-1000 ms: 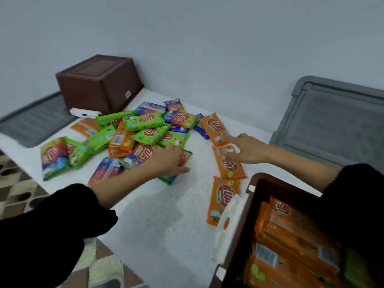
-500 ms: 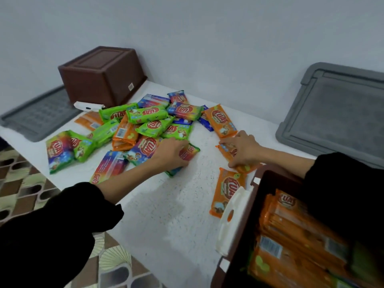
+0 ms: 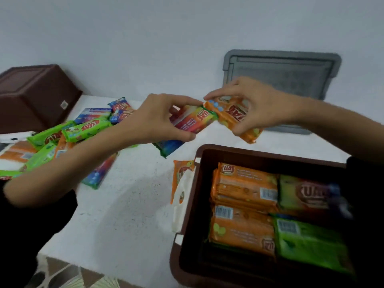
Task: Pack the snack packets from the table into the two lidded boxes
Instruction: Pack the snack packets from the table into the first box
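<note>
Open box (image 3: 188,242) cut off bottom/right, pkts (image 3: 307,244) inside partly under sleeve (image 3: 365,204); motion blur throughout.

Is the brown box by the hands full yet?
Not yet. The open brown box holds orange and green packets, but dark bare floor shows along its near edge.

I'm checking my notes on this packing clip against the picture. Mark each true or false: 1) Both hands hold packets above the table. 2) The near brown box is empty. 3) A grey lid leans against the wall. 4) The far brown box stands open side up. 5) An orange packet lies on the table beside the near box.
1) True: the left hand holds a multicoloured packet and the right hand an orange packet, both lifted.
2) False: the near brown box already holds orange and green packets.
3) True: the grey lid leans there.
4) False: the far brown box sits upside down.
5) True: an orange packet on the table lies by its left wall.
</note>
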`<state>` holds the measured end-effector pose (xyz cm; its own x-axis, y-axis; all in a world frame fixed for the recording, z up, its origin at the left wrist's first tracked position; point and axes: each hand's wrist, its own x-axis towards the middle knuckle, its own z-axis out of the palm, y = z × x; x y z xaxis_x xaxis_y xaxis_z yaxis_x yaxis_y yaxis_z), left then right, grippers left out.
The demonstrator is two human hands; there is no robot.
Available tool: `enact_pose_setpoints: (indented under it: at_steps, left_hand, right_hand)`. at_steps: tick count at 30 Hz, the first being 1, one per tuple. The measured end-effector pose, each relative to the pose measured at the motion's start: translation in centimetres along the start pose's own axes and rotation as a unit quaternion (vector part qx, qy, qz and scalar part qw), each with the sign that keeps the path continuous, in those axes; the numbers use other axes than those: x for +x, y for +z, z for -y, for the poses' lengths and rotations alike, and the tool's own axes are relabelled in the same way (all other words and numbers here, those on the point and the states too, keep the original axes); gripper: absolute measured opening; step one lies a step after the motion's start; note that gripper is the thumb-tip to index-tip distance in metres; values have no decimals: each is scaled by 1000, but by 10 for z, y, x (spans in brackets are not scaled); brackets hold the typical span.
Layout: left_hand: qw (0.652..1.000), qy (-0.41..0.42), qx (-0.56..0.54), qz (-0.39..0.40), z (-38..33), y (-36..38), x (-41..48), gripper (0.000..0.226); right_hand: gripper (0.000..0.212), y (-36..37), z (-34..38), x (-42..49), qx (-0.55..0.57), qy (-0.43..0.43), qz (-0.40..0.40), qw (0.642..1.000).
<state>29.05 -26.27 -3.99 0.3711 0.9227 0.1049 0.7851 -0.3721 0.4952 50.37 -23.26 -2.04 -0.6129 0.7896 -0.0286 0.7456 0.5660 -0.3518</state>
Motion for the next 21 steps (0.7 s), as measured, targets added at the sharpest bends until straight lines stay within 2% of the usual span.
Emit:
enact_pose_setpoints:
  at_steps: [4,10,14,18,21]
  left_hand:
    - [992,95,-15,77,-37,9,0,65]
    - [959,202,-34,197,-65,41,-8,67]
    - [930,257,44,259,-77,70,-26,74]
    - [908,299,140,256,-81,101,-37,76]
    - [894,318,204,241,-76,114,-44,76]
  right_hand:
    - [82,-8,-5,-66,16,45,19,999]
    - [84,9,-14,-141,40,81,63,994]
    - [88,33,-16,-173,23,84,127,988]
    - [86,57,-17,-182,-27,66,187,980]
    - [76,75,-16,-187,-86,38,197,976]
